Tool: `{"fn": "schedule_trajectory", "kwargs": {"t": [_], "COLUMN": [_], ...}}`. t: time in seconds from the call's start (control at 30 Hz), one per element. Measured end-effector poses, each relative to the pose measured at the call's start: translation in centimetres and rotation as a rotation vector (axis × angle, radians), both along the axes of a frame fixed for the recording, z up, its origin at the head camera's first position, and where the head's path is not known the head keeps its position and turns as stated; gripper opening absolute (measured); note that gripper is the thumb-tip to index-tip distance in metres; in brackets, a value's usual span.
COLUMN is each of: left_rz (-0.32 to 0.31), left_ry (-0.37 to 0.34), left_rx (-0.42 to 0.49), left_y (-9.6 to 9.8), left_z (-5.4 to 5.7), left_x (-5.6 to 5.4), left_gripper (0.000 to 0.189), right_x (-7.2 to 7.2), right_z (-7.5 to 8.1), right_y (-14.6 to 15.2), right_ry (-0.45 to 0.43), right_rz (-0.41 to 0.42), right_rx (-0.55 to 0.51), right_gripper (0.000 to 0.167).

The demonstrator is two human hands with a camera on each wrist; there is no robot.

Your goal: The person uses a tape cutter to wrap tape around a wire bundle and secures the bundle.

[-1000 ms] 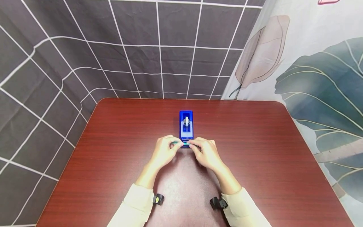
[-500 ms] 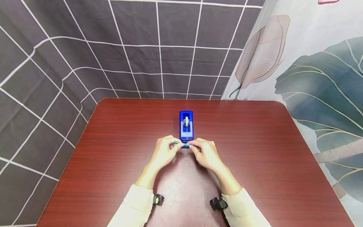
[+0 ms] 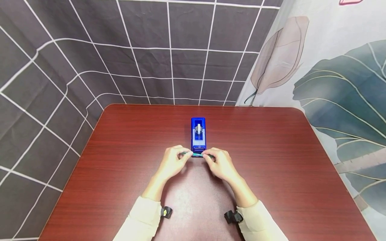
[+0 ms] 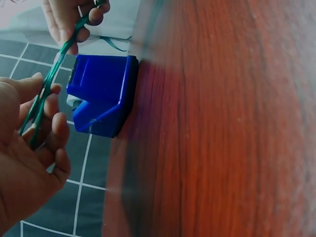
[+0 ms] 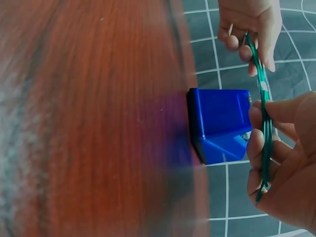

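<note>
A thin bundle of green cord (image 3: pixel 197 154) stretches between the two hands, just in front of a blue tape dispenser (image 3: pixel 198 137). My left hand (image 3: pixel 172 162) pinches its left part between thumb and fingers. The right part is pinched by my right hand (image 3: pixel 222 164). In the left wrist view the green cord bundle (image 4: pixel 69 43) has several strands, looped at the end inside the left palm. A small pale shiny band (image 5: pixel 263 86), perhaps clear tape, shows round the bundle's middle in the right wrist view. The dispenser stands upright, apart from the fingers in both wrist views.
The tape dispenser holds a small roll of tape (image 3: pixel 198 129). A red-brown wooden table (image 3: pixel 135 134) carries everything. Behind it hangs a dark grey curtain (image 3: pixel 190 63) with a white grid, and a leaf-patterned curtain (image 3: pixel 280 50) hangs at the right.
Both hands have drawn slightly apart in the last half second, so more of the green cord bundle shows between the fingertips. The tape dispenser has stayed in place.
</note>
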State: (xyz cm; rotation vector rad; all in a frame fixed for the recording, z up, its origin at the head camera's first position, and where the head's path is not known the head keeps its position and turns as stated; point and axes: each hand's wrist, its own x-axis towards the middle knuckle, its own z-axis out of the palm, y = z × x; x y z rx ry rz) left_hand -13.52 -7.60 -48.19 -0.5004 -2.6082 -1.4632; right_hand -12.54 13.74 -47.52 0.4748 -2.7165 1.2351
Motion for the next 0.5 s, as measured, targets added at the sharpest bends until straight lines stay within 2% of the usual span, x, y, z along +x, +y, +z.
{"fn": "schedule_trajectory", "kwargs": {"t": [0.17, 0.5], "left_rz": [-0.027, -0.062], "left_ry": [-0.040, -0.045], "left_rx": [-0.063, -0.121], "left_y": [-0.4, -1.0], "left_z": [-0.4, -1.4], "left_x": [0.1, 0.0], "left_gripper": [0.010, 0.009], "right_x": [0.0, -0.1], "right_z": [-0.5, -1.6], "right_y": [0.2, 0.6], "right_ry": [-0.016, -0.064], "right_rz": [-0.001, 0.036], "right_rx": [-0.007, -0.016], "right_gripper": [0.007, 0.005]}}
